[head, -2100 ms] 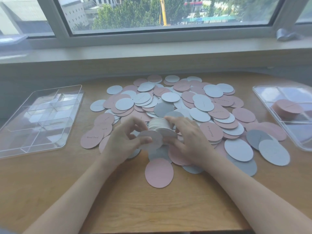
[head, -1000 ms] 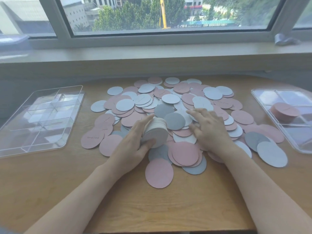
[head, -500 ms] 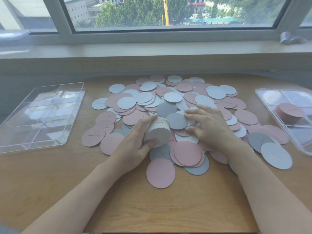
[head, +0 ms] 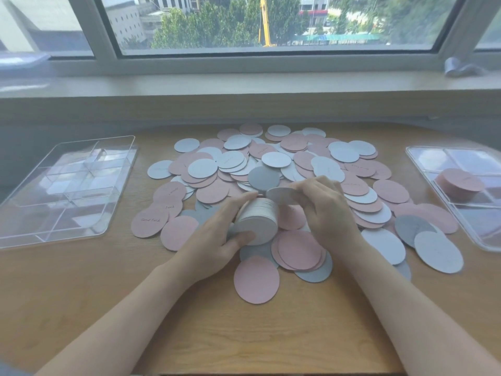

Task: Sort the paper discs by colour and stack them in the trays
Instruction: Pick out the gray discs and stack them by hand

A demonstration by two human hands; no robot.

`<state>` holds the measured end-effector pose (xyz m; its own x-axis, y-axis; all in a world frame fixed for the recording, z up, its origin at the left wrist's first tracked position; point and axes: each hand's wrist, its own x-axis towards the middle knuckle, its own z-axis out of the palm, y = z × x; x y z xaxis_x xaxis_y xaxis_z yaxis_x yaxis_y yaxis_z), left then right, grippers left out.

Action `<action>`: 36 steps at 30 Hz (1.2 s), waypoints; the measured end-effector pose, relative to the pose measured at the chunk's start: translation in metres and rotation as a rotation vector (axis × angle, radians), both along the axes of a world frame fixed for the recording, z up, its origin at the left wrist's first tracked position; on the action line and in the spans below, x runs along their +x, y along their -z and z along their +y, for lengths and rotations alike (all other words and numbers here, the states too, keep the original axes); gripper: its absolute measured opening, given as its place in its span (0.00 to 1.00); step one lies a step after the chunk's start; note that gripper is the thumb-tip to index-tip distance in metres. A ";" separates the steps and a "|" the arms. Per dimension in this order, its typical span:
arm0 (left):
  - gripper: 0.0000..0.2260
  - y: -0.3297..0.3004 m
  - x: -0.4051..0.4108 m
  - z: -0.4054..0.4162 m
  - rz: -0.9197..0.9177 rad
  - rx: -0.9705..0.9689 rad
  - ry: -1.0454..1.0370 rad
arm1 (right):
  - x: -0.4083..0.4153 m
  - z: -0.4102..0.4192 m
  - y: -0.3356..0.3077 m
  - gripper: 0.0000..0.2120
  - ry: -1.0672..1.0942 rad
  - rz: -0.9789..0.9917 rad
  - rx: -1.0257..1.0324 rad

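L hand [head: 217, 234] grips white stack [head: 257, 222]; R hand [head: 328, 210] pinches a disc [head: 282, 195] at its 1 o'clock. Risk: tilted stack fans out w/ loose grip.

1. An upper-floor room, an office or study by the look of it: a wooden table [head: 81, 308] sits right against a wide window [head: 271, 23].
2. A deep sill [head: 244, 82] runs along below the glass.
3. Outside: treetops [head: 203, 31], buildings [head: 127, 20], a yellow crane [head: 264, 20], all seen from above.
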<state>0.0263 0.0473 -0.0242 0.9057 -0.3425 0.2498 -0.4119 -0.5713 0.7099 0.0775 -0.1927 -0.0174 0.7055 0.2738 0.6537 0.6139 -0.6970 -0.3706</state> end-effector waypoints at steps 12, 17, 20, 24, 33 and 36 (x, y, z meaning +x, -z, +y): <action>0.31 0.005 0.005 -0.001 -0.027 -0.037 -0.011 | -0.013 0.011 -0.002 0.12 -0.190 0.420 0.206; 0.36 0.008 0.006 -0.002 -0.042 0.087 -0.006 | -0.017 0.020 0.000 0.29 -0.275 0.399 -0.091; 0.33 0.008 0.005 -0.002 -0.076 0.121 -0.031 | -0.016 0.019 0.002 0.37 -0.292 0.347 -0.201; 0.28 0.002 0.001 -0.004 -0.057 0.079 -0.085 | -0.006 0.008 -0.001 0.30 -0.100 0.231 -0.076; 0.29 0.002 0.001 -0.001 0.004 0.006 -0.111 | 0.010 -0.028 0.008 0.20 0.416 0.357 -0.266; 0.29 0.001 0.002 -0.002 0.014 -0.011 -0.104 | 0.011 -0.027 0.006 0.14 0.434 0.265 -0.225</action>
<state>0.0282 0.0457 -0.0252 0.9395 -0.2439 0.2405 -0.3411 -0.6023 0.7217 0.0889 -0.2193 -0.0238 0.9171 0.0337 0.3973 0.1587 -0.9449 -0.2862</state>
